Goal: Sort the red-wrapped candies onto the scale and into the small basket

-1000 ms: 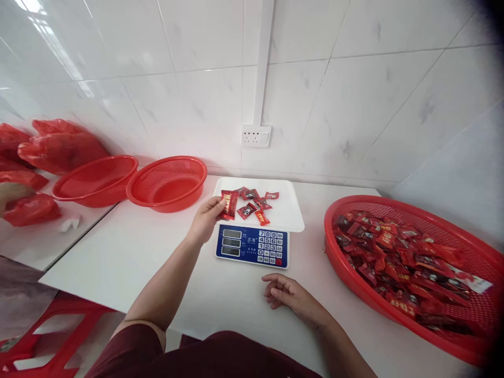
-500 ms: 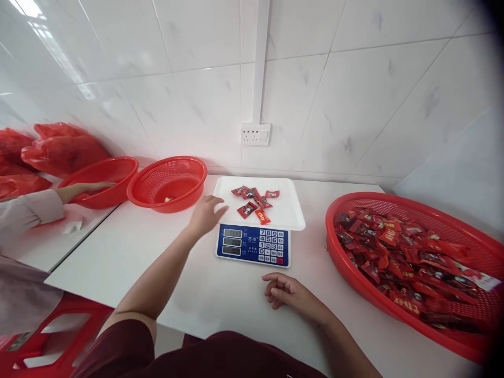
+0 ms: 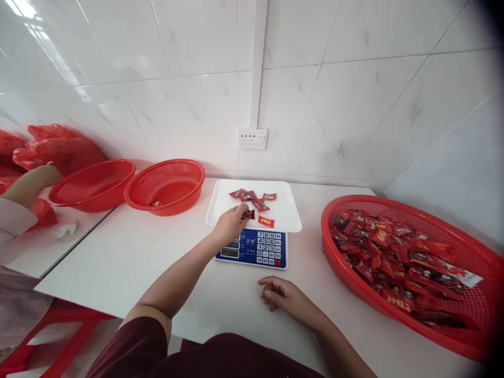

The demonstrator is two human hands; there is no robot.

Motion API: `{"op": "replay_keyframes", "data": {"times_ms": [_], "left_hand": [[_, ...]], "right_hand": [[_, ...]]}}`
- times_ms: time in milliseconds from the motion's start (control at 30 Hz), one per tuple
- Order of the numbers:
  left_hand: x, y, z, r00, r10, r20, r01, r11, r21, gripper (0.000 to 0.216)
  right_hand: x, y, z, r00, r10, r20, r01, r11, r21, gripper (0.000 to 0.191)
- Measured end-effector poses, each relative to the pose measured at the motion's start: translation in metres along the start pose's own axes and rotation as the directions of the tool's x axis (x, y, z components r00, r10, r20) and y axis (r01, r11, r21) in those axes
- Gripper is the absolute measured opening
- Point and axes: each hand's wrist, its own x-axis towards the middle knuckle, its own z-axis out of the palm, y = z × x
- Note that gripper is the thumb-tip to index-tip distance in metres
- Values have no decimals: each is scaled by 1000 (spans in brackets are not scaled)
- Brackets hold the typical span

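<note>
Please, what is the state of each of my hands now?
Left hand: closed on a small shiny dark red wrapped packet.
Right hand: open, loosely curled, holding nothing visible.

Glossy packets (image 3: 266, 222), smooth plastic tray (image 3: 285, 210)

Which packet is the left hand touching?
The dark packet pinched by the left hand, left of the bright red packet; no hand touches the other packets.
</note>
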Motion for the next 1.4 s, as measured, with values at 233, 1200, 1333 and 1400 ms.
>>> {"op": "replay_keyframes", "data": {"times_ms": [233, 1200, 1333, 1400], "left_hand": [[-75, 36, -5, 959, 118, 259, -25, 942, -336, 15], [-87, 14, -4, 954, 29, 298, 264, 388, -883, 50], [-52, -35, -38, 939, -330, -94, 32, 359, -933, 49], [-31, -66, -58, 820, -516, -247, -45, 372, -927, 42]], "right_hand": [[-8, -52, 9, 929, -264, -259, 198, 947, -254, 24], [-14, -69, 23, 968, -188, -165, 180, 982, -65, 38], [-12, -39, 21, 993, -83, -87, 65, 980, -191, 25], [-11, -21, 23, 994, -40, -97, 5, 940, -342, 16]]}}
